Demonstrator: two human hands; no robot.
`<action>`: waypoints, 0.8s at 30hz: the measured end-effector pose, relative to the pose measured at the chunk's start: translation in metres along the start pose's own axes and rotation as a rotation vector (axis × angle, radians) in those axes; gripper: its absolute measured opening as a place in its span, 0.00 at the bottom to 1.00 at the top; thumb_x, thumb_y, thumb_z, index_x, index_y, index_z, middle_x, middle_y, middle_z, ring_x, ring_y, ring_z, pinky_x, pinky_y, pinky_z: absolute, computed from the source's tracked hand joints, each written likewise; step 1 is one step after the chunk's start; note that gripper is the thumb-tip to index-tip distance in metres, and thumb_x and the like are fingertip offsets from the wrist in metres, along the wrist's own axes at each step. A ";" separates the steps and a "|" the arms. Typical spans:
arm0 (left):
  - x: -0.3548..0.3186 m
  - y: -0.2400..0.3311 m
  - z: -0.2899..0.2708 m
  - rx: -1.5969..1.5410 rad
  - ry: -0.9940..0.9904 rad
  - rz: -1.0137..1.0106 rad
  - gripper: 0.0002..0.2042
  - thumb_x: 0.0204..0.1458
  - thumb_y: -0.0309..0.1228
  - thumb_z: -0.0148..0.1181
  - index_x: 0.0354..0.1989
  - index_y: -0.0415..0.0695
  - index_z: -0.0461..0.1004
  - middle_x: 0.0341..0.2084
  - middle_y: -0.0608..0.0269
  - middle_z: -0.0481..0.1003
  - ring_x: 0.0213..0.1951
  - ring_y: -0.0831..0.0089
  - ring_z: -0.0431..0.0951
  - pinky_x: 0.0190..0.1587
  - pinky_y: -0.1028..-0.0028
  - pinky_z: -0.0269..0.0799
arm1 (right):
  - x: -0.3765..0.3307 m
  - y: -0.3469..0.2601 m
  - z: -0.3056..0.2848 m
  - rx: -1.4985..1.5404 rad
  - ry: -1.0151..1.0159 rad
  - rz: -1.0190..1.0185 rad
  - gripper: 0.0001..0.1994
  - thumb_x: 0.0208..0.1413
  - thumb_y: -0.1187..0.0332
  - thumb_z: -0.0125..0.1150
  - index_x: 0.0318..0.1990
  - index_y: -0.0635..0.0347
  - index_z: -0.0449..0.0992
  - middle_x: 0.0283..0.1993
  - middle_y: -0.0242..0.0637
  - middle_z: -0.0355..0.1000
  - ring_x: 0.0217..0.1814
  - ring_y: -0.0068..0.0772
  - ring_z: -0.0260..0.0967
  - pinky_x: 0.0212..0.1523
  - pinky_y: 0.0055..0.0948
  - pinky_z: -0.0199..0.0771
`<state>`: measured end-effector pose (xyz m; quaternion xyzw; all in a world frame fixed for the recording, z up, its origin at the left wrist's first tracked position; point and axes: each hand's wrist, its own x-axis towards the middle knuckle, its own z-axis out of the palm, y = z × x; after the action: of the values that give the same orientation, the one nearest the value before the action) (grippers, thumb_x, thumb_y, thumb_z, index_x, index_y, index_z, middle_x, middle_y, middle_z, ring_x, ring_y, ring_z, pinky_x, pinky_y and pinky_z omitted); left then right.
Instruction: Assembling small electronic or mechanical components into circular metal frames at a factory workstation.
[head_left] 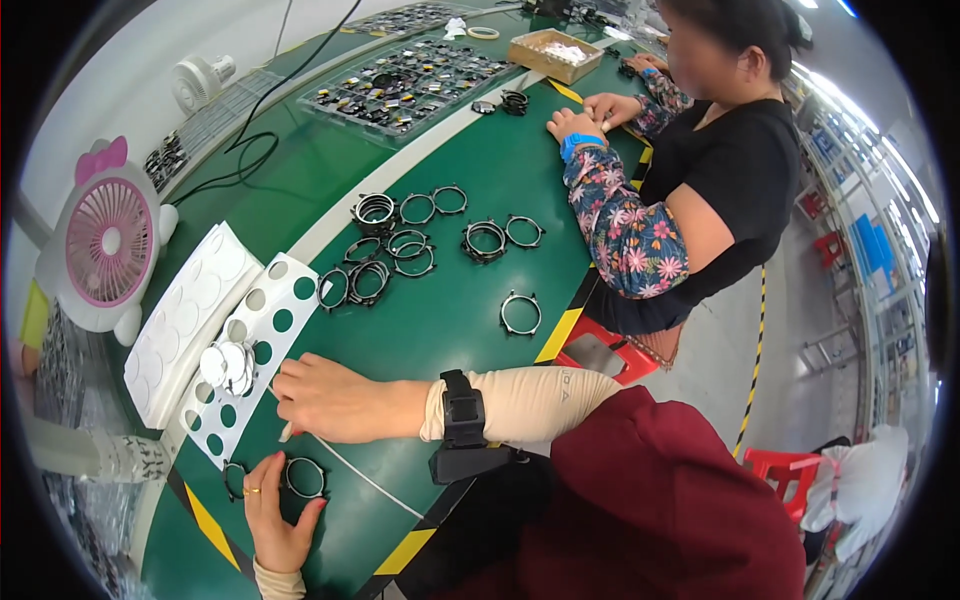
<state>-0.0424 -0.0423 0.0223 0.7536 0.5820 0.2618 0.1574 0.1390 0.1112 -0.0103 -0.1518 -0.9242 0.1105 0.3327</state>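
Observation:
My left hand (275, 520) reaches in from the lower edge, with its index finger and thumb against the rim of a round watch case ring (305, 478) on the green table. Another dark ring (234, 481) lies just left of those fingers. Above it, my right hand (335, 400) is bent palm down, its fingers pinched together near the ring. What they pinch is hidden. From beneath this hand a thin white stick or cord (370, 475) slants toward the table edge. Beside both hands lies a white sheet with round holes (212, 440), carrying a small pile of white discs (228, 366).
More watch case rings (368, 283) lie clustered mid-table, and a single one (520, 314) sits near the striped edge. A pink and white fan (105, 240) stands left of white sheets (185, 320). Farther off are a parts tray (400, 85), a box (555, 55) and a co-worker (725, 150).

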 end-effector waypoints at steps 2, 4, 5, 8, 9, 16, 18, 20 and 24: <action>0.003 0.002 0.007 0.005 0.012 0.017 0.37 0.34 0.22 0.71 0.59 0.39 0.66 0.52 0.52 0.69 0.46 0.59 0.68 0.49 0.68 0.66 | -0.005 0.007 0.002 0.008 0.014 -0.018 0.10 0.46 0.63 0.66 0.26 0.60 0.76 0.33 0.35 0.66 0.42 0.35 0.61 0.41 0.31 0.59; 0.003 0.004 0.011 -0.010 0.017 -0.006 0.37 0.34 0.22 0.71 0.59 0.39 0.66 0.52 0.52 0.69 0.45 0.60 0.68 0.48 0.68 0.66 | -0.007 0.009 0.003 0.014 0.022 -0.025 0.09 0.46 0.64 0.65 0.25 0.60 0.76 0.33 0.35 0.66 0.42 0.35 0.61 0.41 0.31 0.58; 0.002 0.006 0.011 -0.017 0.020 -0.020 0.37 0.34 0.22 0.71 0.59 0.39 0.66 0.52 0.52 0.69 0.44 0.60 0.68 0.48 0.68 0.65 | -0.008 0.009 0.004 0.010 0.031 -0.027 0.09 0.47 0.64 0.65 0.25 0.60 0.76 0.33 0.35 0.66 0.42 0.35 0.61 0.41 0.31 0.58; 0.004 0.007 0.012 -0.015 0.013 -0.022 0.36 0.35 0.22 0.71 0.59 0.38 0.66 0.52 0.53 0.69 0.44 0.60 0.67 0.48 0.69 0.65 | -0.010 0.008 0.005 0.001 0.049 -0.029 0.09 0.47 0.65 0.64 0.25 0.60 0.76 0.32 0.35 0.65 0.42 0.35 0.61 0.40 0.31 0.58; 0.004 0.007 0.010 -0.015 0.010 -0.022 0.36 0.35 0.22 0.71 0.59 0.38 0.66 0.52 0.53 0.69 0.44 0.60 0.67 0.48 0.69 0.65 | -0.010 0.008 0.003 -0.018 0.035 -0.030 0.09 0.48 0.64 0.64 0.26 0.60 0.75 0.32 0.34 0.65 0.42 0.34 0.61 0.40 0.31 0.59; 0.000 0.009 0.006 -0.024 0.005 -0.017 0.37 0.34 0.23 0.71 0.59 0.38 0.66 0.51 0.53 0.69 0.43 0.61 0.67 0.48 0.69 0.65 | -0.009 -0.001 0.001 -0.023 0.032 -0.030 0.08 0.47 0.65 0.63 0.25 0.60 0.74 0.32 0.35 0.65 0.41 0.35 0.60 0.40 0.31 0.58; 0.000 0.010 0.006 -0.027 0.002 -0.018 0.37 0.34 0.23 0.71 0.59 0.38 0.66 0.51 0.53 0.69 0.42 0.61 0.67 0.48 0.69 0.65 | -0.010 -0.002 0.001 -0.043 0.034 -0.030 0.08 0.48 0.65 0.62 0.25 0.60 0.74 0.32 0.35 0.65 0.41 0.35 0.60 0.40 0.31 0.58; 0.000 0.011 0.006 -0.027 0.004 -0.018 0.37 0.34 0.22 0.71 0.59 0.38 0.66 0.51 0.53 0.69 0.42 0.61 0.67 0.48 0.69 0.65 | -0.010 -0.003 0.000 -0.054 0.035 -0.031 0.08 0.48 0.65 0.62 0.25 0.60 0.74 0.32 0.35 0.65 0.41 0.35 0.60 0.40 0.31 0.58; -0.001 0.012 0.006 -0.031 -0.007 -0.036 0.37 0.34 0.22 0.71 0.59 0.38 0.65 0.50 0.54 0.69 0.42 0.62 0.67 0.47 0.69 0.65 | -0.011 -0.003 0.000 -0.095 0.032 -0.035 0.08 0.49 0.65 0.61 0.26 0.60 0.74 0.32 0.35 0.65 0.41 0.35 0.60 0.40 0.31 0.58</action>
<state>-0.0298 -0.0459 0.0242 0.7414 0.5907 0.2654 0.1759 0.1467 0.1041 -0.0157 -0.1530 -0.9254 0.0582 0.3419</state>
